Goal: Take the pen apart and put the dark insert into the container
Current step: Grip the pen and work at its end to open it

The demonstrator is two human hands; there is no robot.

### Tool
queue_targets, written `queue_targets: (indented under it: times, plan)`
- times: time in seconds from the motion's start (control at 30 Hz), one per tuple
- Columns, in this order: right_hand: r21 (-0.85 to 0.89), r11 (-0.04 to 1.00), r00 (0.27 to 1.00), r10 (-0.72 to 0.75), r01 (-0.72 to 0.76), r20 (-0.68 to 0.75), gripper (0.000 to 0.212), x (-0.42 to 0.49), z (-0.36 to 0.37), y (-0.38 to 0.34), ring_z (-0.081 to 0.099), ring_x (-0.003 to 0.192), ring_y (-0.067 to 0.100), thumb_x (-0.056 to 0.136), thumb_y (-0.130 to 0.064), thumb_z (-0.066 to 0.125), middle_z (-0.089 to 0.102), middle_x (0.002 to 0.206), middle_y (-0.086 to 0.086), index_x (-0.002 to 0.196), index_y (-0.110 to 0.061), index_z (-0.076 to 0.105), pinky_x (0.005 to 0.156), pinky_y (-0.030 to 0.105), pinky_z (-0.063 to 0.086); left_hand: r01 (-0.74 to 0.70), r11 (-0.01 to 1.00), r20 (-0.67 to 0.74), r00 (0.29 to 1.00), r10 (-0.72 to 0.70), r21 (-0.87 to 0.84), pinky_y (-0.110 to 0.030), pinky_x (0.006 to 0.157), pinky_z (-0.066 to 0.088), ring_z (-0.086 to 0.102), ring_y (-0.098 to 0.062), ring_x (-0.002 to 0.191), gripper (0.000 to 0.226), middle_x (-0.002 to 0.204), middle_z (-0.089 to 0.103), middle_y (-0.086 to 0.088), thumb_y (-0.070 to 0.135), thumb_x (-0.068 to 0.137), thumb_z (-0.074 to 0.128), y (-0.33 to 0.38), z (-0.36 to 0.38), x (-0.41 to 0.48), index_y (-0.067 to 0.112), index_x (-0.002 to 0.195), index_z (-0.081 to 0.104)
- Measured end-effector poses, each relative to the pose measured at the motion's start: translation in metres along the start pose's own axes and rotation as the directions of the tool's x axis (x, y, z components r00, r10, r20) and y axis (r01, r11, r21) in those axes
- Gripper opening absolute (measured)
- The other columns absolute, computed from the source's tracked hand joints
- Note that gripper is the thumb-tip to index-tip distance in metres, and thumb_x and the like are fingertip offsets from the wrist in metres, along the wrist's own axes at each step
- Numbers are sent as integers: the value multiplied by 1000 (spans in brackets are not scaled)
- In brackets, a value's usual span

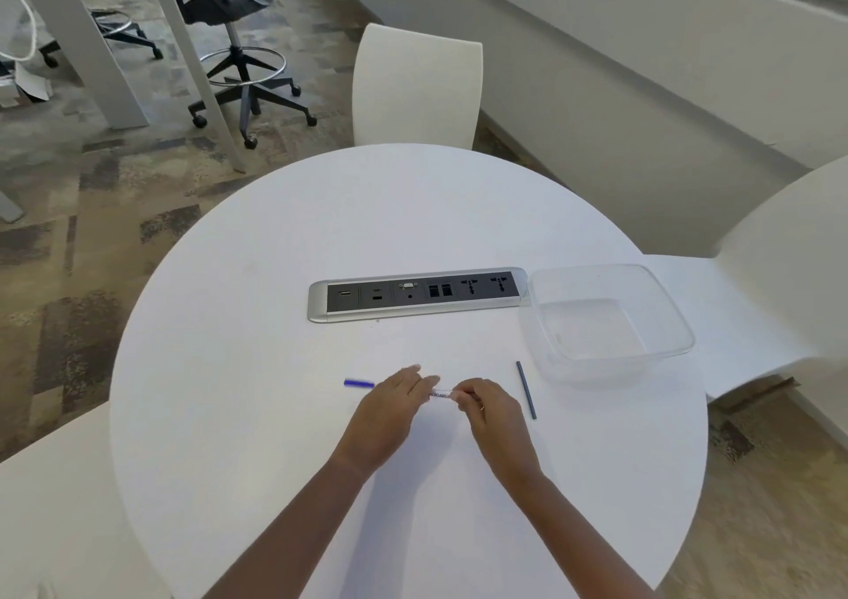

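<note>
Left hand [390,408] and right hand [482,408] both grip the pen barrel [439,394] – one at each end. Dark insert [526,389] lies on the table [321,240], just beside the container [605,318] – outside it

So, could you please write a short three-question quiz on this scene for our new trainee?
1. True or false: the dark insert already lies inside the clear container.
2. Which item lies left of the left hand? A) blue cap B) a spring C) a lid
3. What do the left hand and the right hand hold between them?

Key: 1. False; it lies on the table beside the container. 2. A. 3. The white pen barrel.
</note>
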State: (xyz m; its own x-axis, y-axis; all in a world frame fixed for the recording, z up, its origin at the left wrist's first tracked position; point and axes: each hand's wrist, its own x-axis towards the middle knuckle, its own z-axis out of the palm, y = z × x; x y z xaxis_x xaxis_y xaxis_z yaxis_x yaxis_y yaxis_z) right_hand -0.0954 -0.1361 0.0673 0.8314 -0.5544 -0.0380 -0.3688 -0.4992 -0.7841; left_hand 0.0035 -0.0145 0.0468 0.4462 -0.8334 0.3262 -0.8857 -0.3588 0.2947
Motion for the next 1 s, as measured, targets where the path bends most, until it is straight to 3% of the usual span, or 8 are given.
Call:
queue_targets:
  times: [0.1,0.2,0.37,0.57,0.73,0.83,0.93,1.0]
  plan:
    - [-28,998,999,-53,53,-2,13,-2,-6,-1,56,84,16,89,-12,55,64,87,1,97,-8,64,73,16,39,20,998,46,999,-17,-61,-15,37,44,63,-15,52,40,64,68,1,-10,47,86,3,-12,0,9,80,73]
    - [-232,952,978,-207,202,2,14,-4,-12,-1,58,81,24,86,-8,59,66,84,10,98,-4,64,72,17,38,40,994,41,999,-36,-106,-15,38,45,61,-15,49,35,62,66,-1,-14,51,82,7,-20,-1,6,78,72]
    - [-529,718,864,-500,452,61,14,-3,-24,-3,56,53,20,68,-6,78,61,60,2,72,-8,65,47,21,40,74,982,26,997,-70,-176,-15,45,44,61,-18,52,32,61,66,-4,-20,57,69,8,-30,-2,4,78,71]
    - [-455,763,882,-452,459,132,13,-1,-27,-9,53,54,27,73,-3,70,57,57,11,64,-1,61,57,30,34,79,986,-18,996,-83,-149,-20,43,49,59,-21,50,30,59,66,-6,-22,54,73,8,-35,-2,2,72,70]
    - [-263,935,953,-174,239,249,23,3,-27,-21,40,73,20,90,-7,47,51,68,10,76,2,62,60,25,24,71,993,-66,995,-77,-94,-22,42,49,57,-22,48,37,57,64,-4,-24,47,77,7,-37,-2,4,70,71]
    - [-58,995,947,91,-77,309,34,7,-31,-28,39,58,13,90,-13,49,44,56,-4,57,-10,57,50,16,28,39,997,-77,996,-44,-64,-22,42,48,57,-23,47,36,57,64,-4,-22,47,77,6,-39,-1,4,70,71]
    - [213,860,807,310,-463,502,38,16,-38,-32,37,48,10,91,-13,48,45,53,0,53,-13,55,47,15,31,12,999,-75,997,-15,-41,-22,44,49,57,-23,47,35,58,64,-4,-21,48,78,5,-40,1,4,70,70]
    - [281,764,735,344,-581,584,35,17,-41,-32,38,50,10,92,-14,46,47,57,1,59,-11,58,49,18,33,13,999,-68,998,-15,-34,-22,44,49,57,-23,48,35,58,64,-4,-21,48,78,5,-40,2,5,70,70]
